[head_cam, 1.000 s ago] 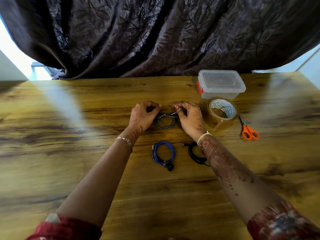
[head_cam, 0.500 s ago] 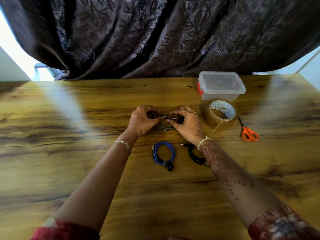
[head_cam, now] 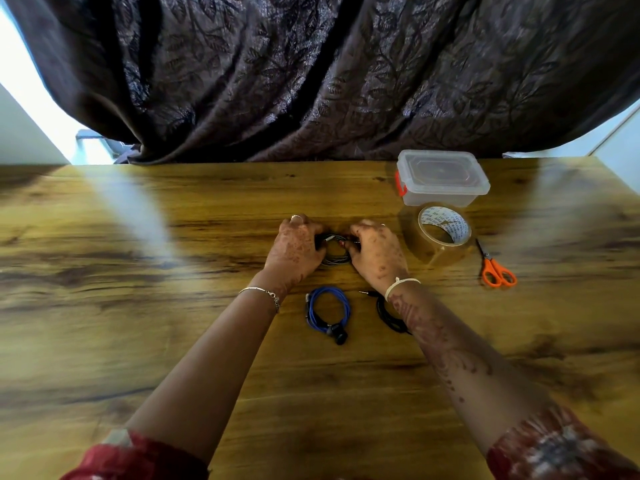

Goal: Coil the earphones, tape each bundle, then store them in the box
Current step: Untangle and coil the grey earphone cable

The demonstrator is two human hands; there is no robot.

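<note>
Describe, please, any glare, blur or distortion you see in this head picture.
Head view: two pale glare streaks cross the wooden table; daylight beside the curtain is blown out; wood grain smears toward the frame's edges; the gray earphone coil is half hidden.

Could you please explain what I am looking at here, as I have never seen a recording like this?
There is no machine, only a person's two bare hands. The one view comes from a wide-angle camera worn on the head, looking forward and down. The left hand and right hand both hold a grey coil of earphone cable on a wooden table. Nearer the person lie a blue coil and a black coil. To the right are a closed clear box, a tape roll and orange scissors. A dark curtain hangs behind.
</note>
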